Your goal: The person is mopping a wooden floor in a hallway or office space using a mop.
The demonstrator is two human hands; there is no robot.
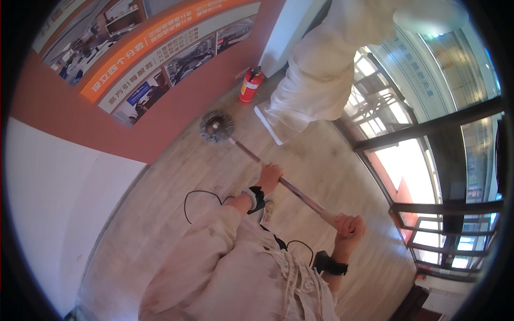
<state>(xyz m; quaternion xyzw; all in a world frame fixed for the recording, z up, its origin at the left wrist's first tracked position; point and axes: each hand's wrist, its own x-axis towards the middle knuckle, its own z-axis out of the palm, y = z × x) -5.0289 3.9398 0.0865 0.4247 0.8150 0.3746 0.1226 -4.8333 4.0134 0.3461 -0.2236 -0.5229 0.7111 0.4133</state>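
My left hand [271,176] is closed around the middle of a long metal mop pole [299,192]. Higher up, at the pole's end, my right hand [349,226] grips the pale handle. From there the pole slants away to the upper left. Its round grey, shaggy mop head [207,130] rests on the wood-look floor [188,168], close to the foot of the reddish-brown wall. Both wrists wear dark straps, and the right one carries a black device. One shoe [269,210] shows below my left hand.
A red fire extinguisher [249,88] stands by the wall beyond the mop head. Pale draped fabric [317,80] hangs near it; what it covers is unclear. Dark-framed windows [401,140] line the right side. Display panels [132,60] with writing cover the left wall. Thin black cables [200,191] loop beside my body.
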